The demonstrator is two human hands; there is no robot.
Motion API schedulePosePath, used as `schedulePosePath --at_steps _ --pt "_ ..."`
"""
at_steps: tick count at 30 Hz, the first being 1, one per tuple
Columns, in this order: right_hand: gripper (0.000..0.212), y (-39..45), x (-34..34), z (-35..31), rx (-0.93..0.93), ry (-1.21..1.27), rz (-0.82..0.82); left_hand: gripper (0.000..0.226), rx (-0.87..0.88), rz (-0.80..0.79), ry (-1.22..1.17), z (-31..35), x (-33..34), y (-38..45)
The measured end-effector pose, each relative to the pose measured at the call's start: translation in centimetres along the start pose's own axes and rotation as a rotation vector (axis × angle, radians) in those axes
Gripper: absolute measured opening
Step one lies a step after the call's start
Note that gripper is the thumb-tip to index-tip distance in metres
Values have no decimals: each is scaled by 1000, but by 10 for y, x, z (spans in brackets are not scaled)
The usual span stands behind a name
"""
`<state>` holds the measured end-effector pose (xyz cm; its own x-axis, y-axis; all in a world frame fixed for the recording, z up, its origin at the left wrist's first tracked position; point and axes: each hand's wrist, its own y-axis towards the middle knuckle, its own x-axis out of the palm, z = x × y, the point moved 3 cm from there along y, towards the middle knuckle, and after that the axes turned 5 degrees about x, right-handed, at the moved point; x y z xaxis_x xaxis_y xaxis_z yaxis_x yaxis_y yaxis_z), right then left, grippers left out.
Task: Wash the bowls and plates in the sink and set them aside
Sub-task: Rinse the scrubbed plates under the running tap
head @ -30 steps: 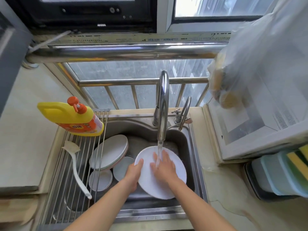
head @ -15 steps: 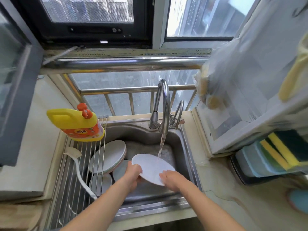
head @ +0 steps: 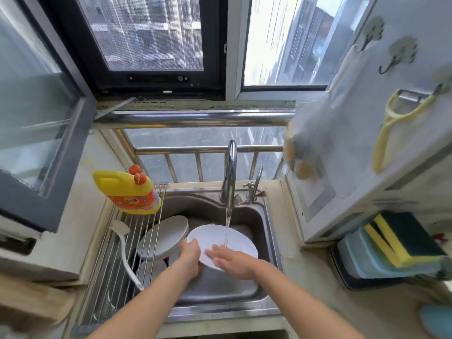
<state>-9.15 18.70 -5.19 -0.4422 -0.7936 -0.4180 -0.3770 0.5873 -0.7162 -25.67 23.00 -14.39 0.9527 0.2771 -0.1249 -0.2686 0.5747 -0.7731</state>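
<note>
A white plate (head: 215, 238) is held over the steel sink (head: 264, 216) under the running tap (head: 230, 172). My left hand (head: 190, 255) grips the plate's left rim. My right hand (head: 232, 260) lies flat on the plate's face with straight fingers, in the water stream. Another plate (head: 163, 236) leans upside down at the sink's left, with a further dish (head: 149, 267) partly hidden below it under the rack.
A roll-up steel rack (head: 117, 260) covers the sink's left part, bearing a yellow detergent bottle (head: 127, 192) and a white brush (head: 127, 255). Sponges in a tub (head: 391, 250) sit on the right counter. A plastic bag (head: 318, 133) hangs at right.
The camera tilted up, showing more window. My right hand moved from the plate's near rim onto its face. The plate stays under the stream.
</note>
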Motion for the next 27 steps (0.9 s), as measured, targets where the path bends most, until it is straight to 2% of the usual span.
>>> schedulePosePath --at_steps 4,8,10,13,16,19,22,25,27 --pt "54 15 -14 35 181 -20 63 31 -6 -4 -10 15 4 -49" --pt "55 53 -11 54 277 -25 131 37 -39 -121 43 4 18 -65" --pt "62 87 4 64 209 -124 130 39 -44 -154 44 -4 26 -64" --pt "58 84 15 44 118 82 110 29 -65 -136 22 -20 34 -53" --pt "52 80 29 43 79 98 46 38 -66 -46 -1 -44 29 -18" --pt "46 79 45 60 47 114 -12 36 -75 64 -63 -67 19 13" --pt "47 91 57 87 97 63 29 39 -84 111 -125 -74 18 21" --pt "55 114 56 108 248 -68 124 40 -86 80 -139 -87 24 40" --pt "59 130 54 113 356 -70 159 35 -110 34 -155 -89 32 45"
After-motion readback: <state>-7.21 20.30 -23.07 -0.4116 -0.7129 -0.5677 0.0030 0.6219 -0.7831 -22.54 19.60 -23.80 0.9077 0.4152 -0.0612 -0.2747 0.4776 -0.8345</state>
